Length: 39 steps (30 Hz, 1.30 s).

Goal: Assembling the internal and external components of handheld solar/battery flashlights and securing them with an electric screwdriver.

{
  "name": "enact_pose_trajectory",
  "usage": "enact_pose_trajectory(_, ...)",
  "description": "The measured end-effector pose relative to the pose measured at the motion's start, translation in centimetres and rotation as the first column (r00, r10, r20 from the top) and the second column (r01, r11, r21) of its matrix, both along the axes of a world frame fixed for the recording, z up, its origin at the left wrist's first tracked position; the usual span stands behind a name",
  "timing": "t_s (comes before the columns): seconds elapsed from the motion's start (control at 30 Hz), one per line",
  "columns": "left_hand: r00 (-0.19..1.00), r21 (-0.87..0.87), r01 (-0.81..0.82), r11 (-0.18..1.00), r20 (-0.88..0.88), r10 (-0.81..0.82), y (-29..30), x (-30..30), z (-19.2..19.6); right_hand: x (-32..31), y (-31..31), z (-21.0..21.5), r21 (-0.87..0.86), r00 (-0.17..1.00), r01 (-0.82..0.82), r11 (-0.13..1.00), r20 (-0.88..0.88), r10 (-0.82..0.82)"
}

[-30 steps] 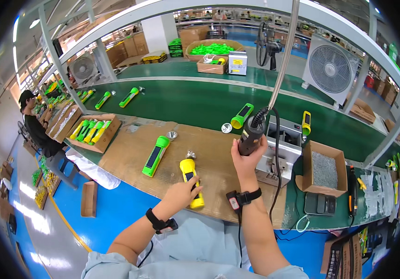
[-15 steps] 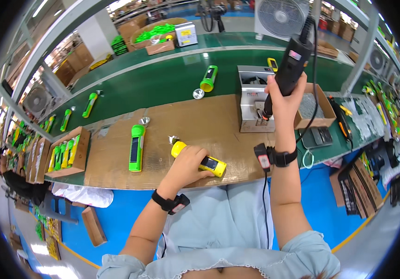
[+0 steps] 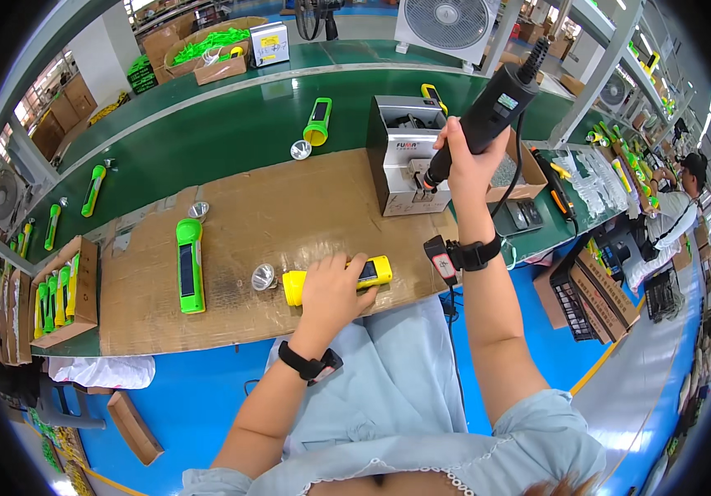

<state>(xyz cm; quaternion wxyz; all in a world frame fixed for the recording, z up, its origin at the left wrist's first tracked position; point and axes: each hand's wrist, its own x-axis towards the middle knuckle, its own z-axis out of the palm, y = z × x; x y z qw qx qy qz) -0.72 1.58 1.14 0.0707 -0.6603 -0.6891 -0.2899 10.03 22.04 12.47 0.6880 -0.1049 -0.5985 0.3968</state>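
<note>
My left hand (image 3: 331, 289) is closed over the middle of a yellow flashlight body (image 3: 381, 269), which lies on its side on the cardboard near the front edge. Just off its wide end sits a clear round reflector (image 3: 264, 277). My right hand (image 3: 475, 165) grips a black electric screwdriver (image 3: 492, 107), held slanting with its tip low at the front of a silver-grey screw feeder (image 3: 388, 157). Whether a screw is on the tip is too small to tell. To the left, a green flashlight (image 3: 191, 277) lies with another reflector (image 3: 198, 210) by its head.
A cardboard sheet (image 3: 140, 285) covers the near bench. Behind it on the green surface lie more green flashlights (image 3: 317, 120). At left stands a box of flashlights (image 3: 83, 285); an open box (image 3: 529, 178) and a dark scale-like device (image 3: 521, 215) are right of the feeder.
The whole view has swung, shifting the bench leftward. The yellow flashlight now lies more level under my left hand, its reflector farther from its end. The screwdriver stays at the feeder, tilted more.
</note>
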Motion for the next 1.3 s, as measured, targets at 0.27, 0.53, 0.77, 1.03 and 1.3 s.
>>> enact_pose_trajectory(0.27,0.999,0.078,-0.051,0.996,-0.016,0.052,0.5,0.5,0.1,-0.9,1.7,1.0,-0.068,0.997,-0.05,0.996,0.059,0.054)
enact_pose_trajectory(0.53,0.998,0.022,-0.056,0.998,-0.006,0.056,0.4,0.6,0.3,0.0,1.1,1.3,0.004,0.999,-0.04,0.999,0.014,0.04)
enact_pose_trajectory(0.77,0.998,0.044,-0.061,0.997,-0.01,0.062,0.5,0.5,0.2,-0.6,2.7,1.0,-0.104,0.989,-0.105,0.989,0.094,0.115)
enact_pose_trajectory(1.03,0.997,0.118,-0.079,0.99,0.011,0.078,0.7,0.8,-0.3,1.1,-2.1,-0.3,-0.164,0.974,-0.155,0.974,0.14,0.179)
enact_pose_trajectory(1.3,0.997,0.064,-0.078,0.995,-0.005,0.079,0.8,0.4,-0.5,3.3,-10.6,-3.1,-0.157,0.924,-0.38,0.911,-0.115,0.366)
